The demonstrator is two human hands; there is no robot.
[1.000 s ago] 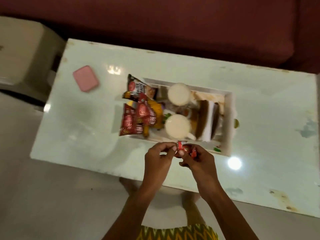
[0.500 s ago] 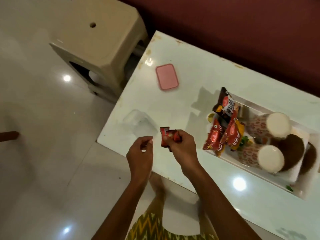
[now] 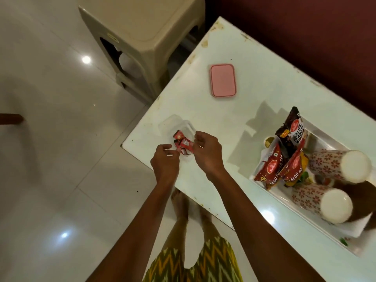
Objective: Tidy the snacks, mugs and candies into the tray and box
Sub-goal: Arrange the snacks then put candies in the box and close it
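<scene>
Both hands over the clear box (image 3: 179, 127) — left hand (image 3: 165, 161) fingers curled together, right hand (image 3: 207, 151) fingers apart — letting red candies (image 3: 183, 142) settle inside.

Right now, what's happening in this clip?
A person stands at the corner of a white table, putting red-wrapped candies into a small clear plastic box. The left hand pinches at a wrapper's edge; the right hand hovers beside it, fingers loosely curled, its grip on anything unclear. The box's pink rectangular lid lies apart, farther along the table. The white tray to the right already holds red snack packets and two floral mugs.
</scene>
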